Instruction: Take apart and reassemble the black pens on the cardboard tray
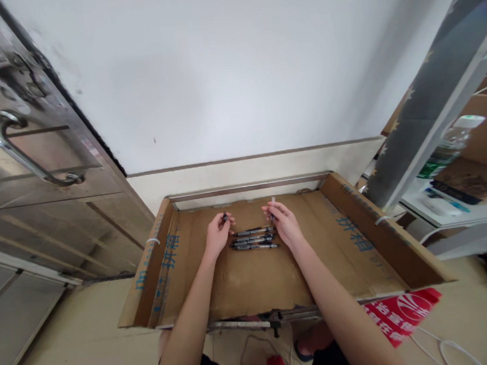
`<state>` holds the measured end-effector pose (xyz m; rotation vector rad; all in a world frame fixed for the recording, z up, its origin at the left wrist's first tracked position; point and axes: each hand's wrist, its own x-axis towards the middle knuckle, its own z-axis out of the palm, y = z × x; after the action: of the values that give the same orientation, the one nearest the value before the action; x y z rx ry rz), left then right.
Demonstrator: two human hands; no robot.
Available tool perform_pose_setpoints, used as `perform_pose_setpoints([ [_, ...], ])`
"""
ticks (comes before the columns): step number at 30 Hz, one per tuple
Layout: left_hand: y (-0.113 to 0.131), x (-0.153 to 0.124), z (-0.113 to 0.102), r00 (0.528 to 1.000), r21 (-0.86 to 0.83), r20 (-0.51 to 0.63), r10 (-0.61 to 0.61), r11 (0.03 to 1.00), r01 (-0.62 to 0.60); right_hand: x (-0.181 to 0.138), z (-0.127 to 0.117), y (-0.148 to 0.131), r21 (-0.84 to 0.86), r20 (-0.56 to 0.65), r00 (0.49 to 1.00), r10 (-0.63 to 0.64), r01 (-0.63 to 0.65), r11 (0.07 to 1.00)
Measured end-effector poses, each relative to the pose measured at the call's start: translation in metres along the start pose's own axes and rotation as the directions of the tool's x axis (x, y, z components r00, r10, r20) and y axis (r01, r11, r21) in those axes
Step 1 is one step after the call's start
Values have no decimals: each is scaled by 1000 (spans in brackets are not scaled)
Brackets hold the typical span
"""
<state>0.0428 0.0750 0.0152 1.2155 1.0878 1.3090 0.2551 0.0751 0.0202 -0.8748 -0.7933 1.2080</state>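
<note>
Several black-and-clear pens [255, 240] lie side by side in a small pile on the cardboard tray [258, 290]. To the left of the pile, the fingers of my left hand [219, 232] are closed on a small dark piece [225, 216], which looks like part of a pen. My right hand [285, 221], at the pile's right end, pinches a slim pen part; its pale, clear tip [273, 200] sticks up above the fingers. The rest of that part is mostly hidden by the hand.
Raised cardboard sides stand left and right, held by white ties [152, 241]. A white wall [237, 80] rises behind. A metal door with a handle [29, 151] is at left. On the right, a shelf [439, 209] holds a plastic bottle [450, 142]. Cables [449, 349] lie on the floor.
</note>
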Motion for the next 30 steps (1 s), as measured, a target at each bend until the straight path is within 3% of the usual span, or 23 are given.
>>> perform_pose_setpoints([
  [5,0,0,0,1000,7,2,-6,1000,6,1,0,4,-40,15,987,-157,158,987],
  [12,-1,1,-1,1000,-15,1,-8,1000,8,-1,1,4,-113,97,962,-255,265,958],
  [19,-7,4,-2,997,-59,-75,1,998,-5,-4,5,0,-136,71,975,-210,218,966],
  [24,-3,1,-1,999,-89,-41,23,996,-27,-5,6,-1,-129,51,983,-177,183,975],
  [30,5,-2,-1,999,-2,-49,14,1000,-14,-4,5,1,-97,73,986,-151,158,983],
])
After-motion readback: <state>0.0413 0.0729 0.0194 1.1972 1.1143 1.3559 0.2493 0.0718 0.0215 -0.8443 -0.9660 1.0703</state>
